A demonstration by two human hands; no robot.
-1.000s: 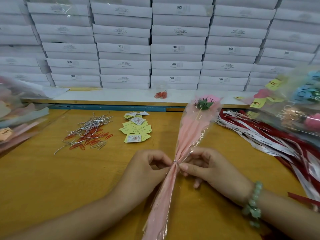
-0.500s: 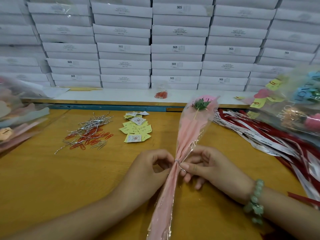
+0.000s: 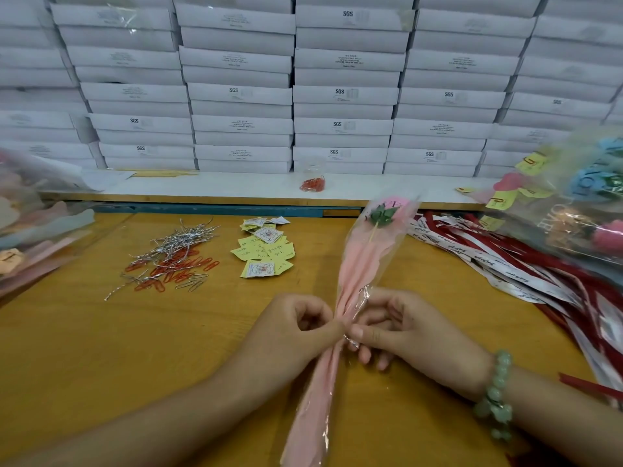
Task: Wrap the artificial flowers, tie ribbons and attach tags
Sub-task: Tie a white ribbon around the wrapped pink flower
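Lower centre: our left hand (image 3: 296, 328) pinches the gathered neck of the pink paper-and-cellophane flower sleeve (image 3: 357, 264); our right hand (image 3: 408, 332) pinches the silver twist wire (image 3: 350, 342) round it. We judge: cinching the wrap. Next calls for a red-and-white printed ribbon (image 3: 499, 267), mid right.

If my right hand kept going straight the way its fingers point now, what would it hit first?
The pink cellophane-wrapped artificial flower: the right hand pinches its gathered neck, so contact is immediate, with the left hand probably right behind.
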